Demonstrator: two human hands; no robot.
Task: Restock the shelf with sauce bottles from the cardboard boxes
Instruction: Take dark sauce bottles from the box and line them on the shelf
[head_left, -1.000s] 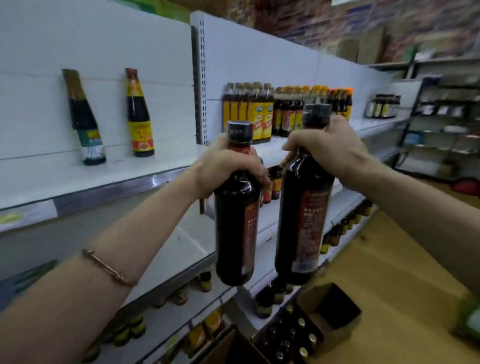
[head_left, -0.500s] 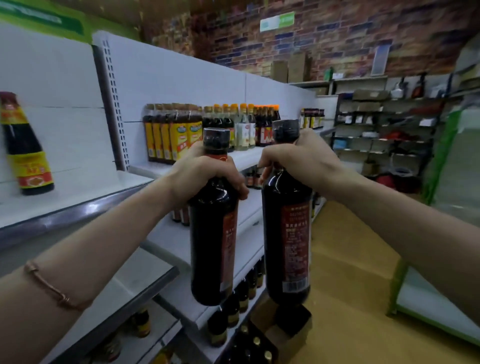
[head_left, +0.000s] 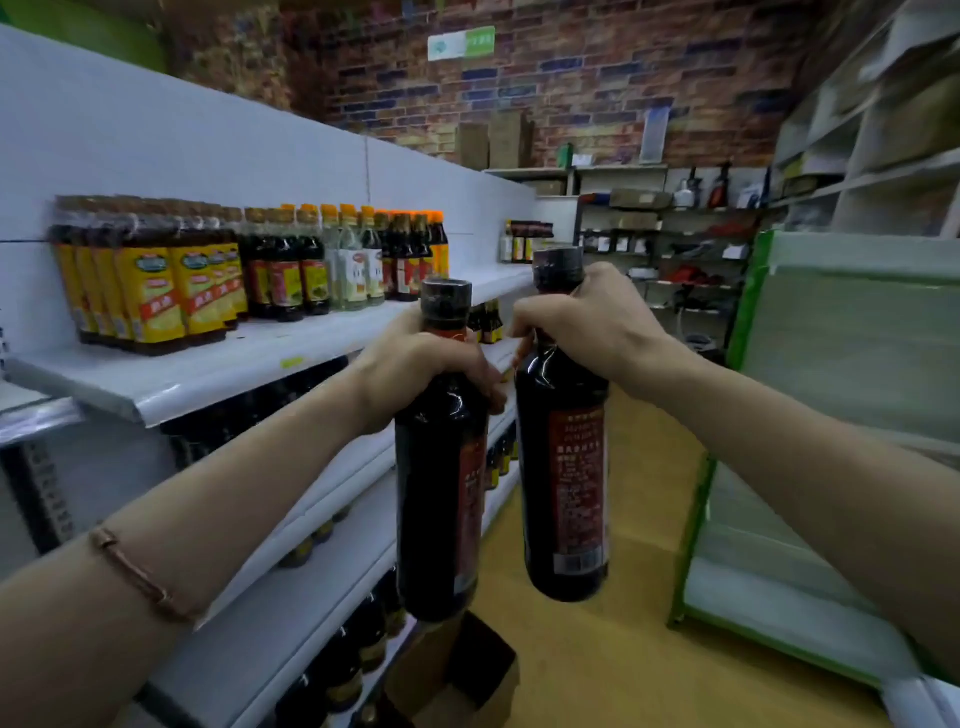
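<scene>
White metal shelf (head_left: 218, 371) stood left of me, brick wall behind.
My left hand (head_left: 415, 371) and right hand (head_left: 592, 322) each gripped a tall dark glass sauce bottle's neck (head_left: 439, 499) (head_left: 563, 478).

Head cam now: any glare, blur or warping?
Head view: glare streaks on both held bottles, left bottle and right bottle; label print smeared; far shelving soft; top shelf edge bows from wide-angle distortion.

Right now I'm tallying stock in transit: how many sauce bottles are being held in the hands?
2. The left hand grips the left bottle by its neck; the right hand grips the right bottle by its neck. Both hang off the shelf; none looks hidden behind them.
</scene>
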